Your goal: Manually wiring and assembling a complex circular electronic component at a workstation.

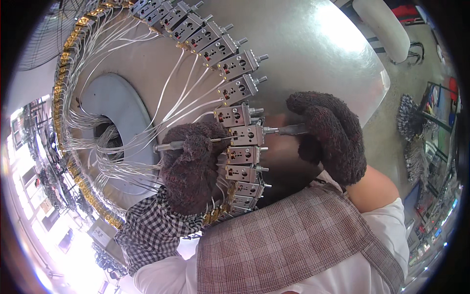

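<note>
A row of small metal box-shaped units with threaded shafts, which look like thermostats, curves along the rim of a round fixture. My left hand [188, 164], in a dark knitted glove, is closed around a thin metal tool like a slim screwdriver [169, 146]. Its narrow tip reaches the inner face of one metal unit [246, 135]. Outside the ring, my right hand [333, 134], gloved the same way, grips a grey rod-like tool [293, 129] that meets that unit's shaft end. The fingertips of both hands are partly hidden by the gloves.
White wires [183, 108] run from the units to a grey hub [142, 115] with a central hole. Brass-coloured clips [58, 105] line the ring's far left side. A shiny metal tabletop [313, 59] lies beyond; a rack with hanging parts [413, 127] stands right.
</note>
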Demonstrator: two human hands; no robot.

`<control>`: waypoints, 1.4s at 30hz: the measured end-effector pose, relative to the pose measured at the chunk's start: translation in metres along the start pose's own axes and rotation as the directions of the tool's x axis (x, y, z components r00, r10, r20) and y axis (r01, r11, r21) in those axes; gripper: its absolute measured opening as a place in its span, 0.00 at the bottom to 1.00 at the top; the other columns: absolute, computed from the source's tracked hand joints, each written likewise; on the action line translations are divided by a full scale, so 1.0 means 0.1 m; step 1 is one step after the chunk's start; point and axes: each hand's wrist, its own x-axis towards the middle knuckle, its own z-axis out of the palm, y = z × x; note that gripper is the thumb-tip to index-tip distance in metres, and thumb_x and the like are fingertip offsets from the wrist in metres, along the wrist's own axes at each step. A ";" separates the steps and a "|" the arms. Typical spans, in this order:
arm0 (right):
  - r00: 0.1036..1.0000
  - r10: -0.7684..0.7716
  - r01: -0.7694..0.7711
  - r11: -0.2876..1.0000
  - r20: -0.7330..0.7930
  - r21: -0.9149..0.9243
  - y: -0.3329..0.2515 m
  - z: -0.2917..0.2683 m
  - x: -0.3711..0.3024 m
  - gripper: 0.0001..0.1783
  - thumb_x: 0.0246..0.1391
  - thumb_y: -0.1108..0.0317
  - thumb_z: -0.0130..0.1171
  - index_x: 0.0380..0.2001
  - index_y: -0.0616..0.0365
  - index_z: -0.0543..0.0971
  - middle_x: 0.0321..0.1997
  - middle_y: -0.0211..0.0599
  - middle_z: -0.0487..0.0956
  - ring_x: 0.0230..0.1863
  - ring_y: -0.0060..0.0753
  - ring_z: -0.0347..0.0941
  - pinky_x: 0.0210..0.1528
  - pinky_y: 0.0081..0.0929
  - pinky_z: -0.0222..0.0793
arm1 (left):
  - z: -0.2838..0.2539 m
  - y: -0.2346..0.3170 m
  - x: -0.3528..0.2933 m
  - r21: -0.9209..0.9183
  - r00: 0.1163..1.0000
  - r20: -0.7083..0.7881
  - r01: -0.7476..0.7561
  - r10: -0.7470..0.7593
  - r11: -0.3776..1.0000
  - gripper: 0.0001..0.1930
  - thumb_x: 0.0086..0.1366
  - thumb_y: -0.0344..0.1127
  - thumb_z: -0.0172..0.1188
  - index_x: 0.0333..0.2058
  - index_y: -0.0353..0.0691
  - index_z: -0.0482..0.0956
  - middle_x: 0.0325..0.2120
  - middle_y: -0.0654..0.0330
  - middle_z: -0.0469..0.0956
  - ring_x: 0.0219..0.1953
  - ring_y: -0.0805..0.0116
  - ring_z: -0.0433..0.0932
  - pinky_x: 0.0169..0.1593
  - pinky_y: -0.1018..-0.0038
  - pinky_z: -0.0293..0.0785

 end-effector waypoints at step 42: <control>0.882 -0.472 0.450 0.854 0.022 0.260 0.24 0.44 -0.24 0.28 0.55 0.72 0.49 0.59 0.64 0.57 0.40 0.49 0.74 0.37 0.36 0.75 0.37 0.28 0.73 | 0.35 0.04 0.03 0.099 0.966 -0.245 0.106 -0.079 0.989 0.18 0.66 0.45 0.47 0.40 0.31 0.69 0.40 0.46 0.74 0.40 0.54 0.76 0.44 0.59 0.75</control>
